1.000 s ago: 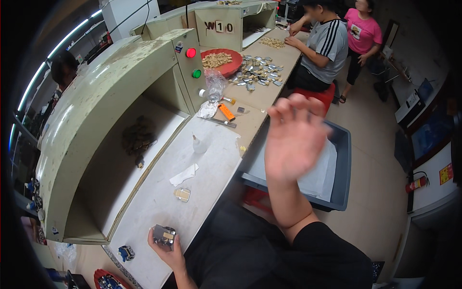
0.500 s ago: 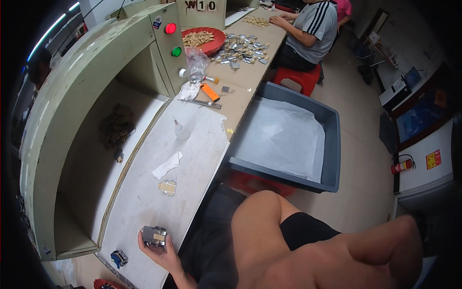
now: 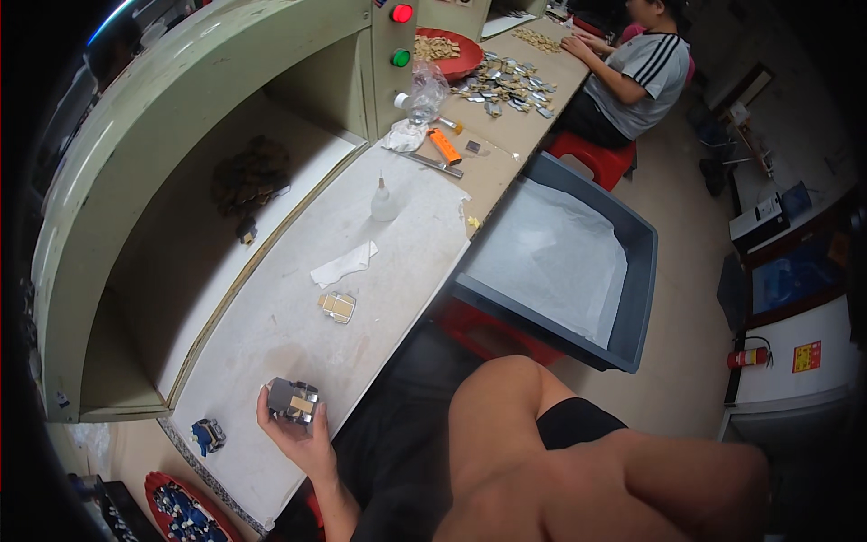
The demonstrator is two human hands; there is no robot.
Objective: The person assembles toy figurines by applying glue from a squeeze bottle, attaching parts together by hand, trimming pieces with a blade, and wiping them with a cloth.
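In my left hand (image 3: 305, 444) is a small blocky grey piece (image 3: 293, 401) with a tan patch and shiny metal parts, held between thumb and fingers above the white bench covering (image 3: 271, 334). Its exact kind is unclear. Just beyond it lies a flat tan piece with a silvery edge (image 3: 338, 307). A folded white paper strip (image 3: 345, 264) and a clear dropper bottle (image 3: 384, 203) stand farther off. A blue and silver piece (image 3: 208, 435) rests to the left of my hand. Large bare skin close to the camera fills the lower right, probably my right arm (image 3: 623, 492); no fingers show there.
A pale green booth (image 3: 217, 81) with a dark pile inside lines the left. A grey tub (image 3: 646, 298) stands beside the bench. Farther along are an orange lighter-like item (image 3: 444, 146), many loose metal pieces (image 3: 510, 83), a red basin (image 3: 465, 63) and a seated person (image 3: 632, 77).
The whole view has turned and shifted, bringing a red tray of blue pieces into sight at lower left. My left hand keeps hold of the grey piece, with little change of grip.
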